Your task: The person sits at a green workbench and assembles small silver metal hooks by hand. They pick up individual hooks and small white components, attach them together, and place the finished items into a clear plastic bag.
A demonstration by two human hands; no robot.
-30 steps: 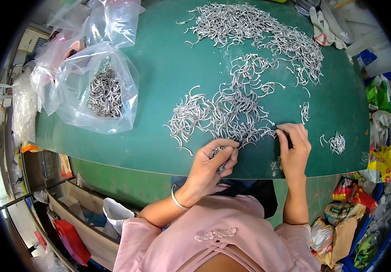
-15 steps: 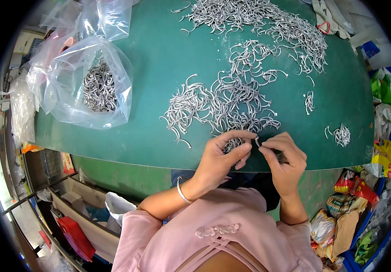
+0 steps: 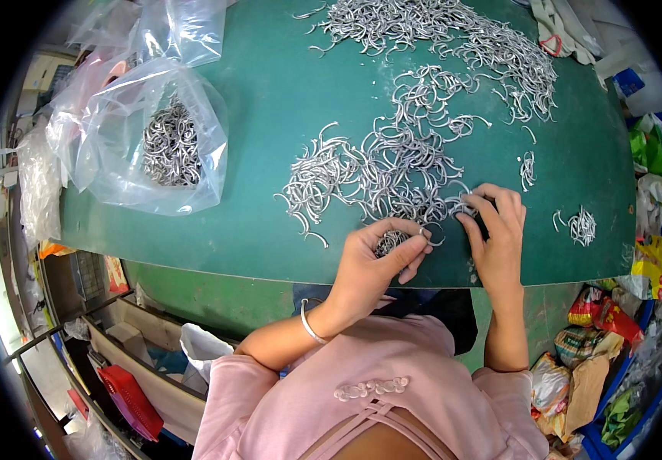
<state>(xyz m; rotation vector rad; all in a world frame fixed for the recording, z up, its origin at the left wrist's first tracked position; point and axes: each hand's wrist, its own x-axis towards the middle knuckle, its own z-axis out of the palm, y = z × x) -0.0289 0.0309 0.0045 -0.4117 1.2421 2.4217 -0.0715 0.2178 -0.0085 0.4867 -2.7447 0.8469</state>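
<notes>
My left hand [image 3: 377, 257] is closed around a handful of small, curved silver-grey metal pieces [image 3: 392, 242]. Its thumb and forefinger pinch one more curved piece [image 3: 437, 239], which sticks out to the right. My right hand [image 3: 500, 234] reaches over the near right edge of a loose heap of the same pieces [image 3: 408, 157]. Its thumb and fingers are apart, and the fingertips are at a curved piece [image 3: 460, 192] on the heap's edge. Whether they touch it I cannot make out.
A larger pile of curved pieces [image 3: 423, 27] covers the far side of the green table [image 3: 258, 153]. Small clusters [image 3: 582, 226] lie at the right. On the left stands an open clear plastic bag [image 3: 212, 172] with darker curved pieces [image 3: 171, 146]. Bags [image 3: 553, 383] crowd the floor at the right.
My right hand has moved away from the left hand, up to the heap, and its fingers have spread. The left hand stays in place, with a curved piece now jutting from its fingertips.
</notes>
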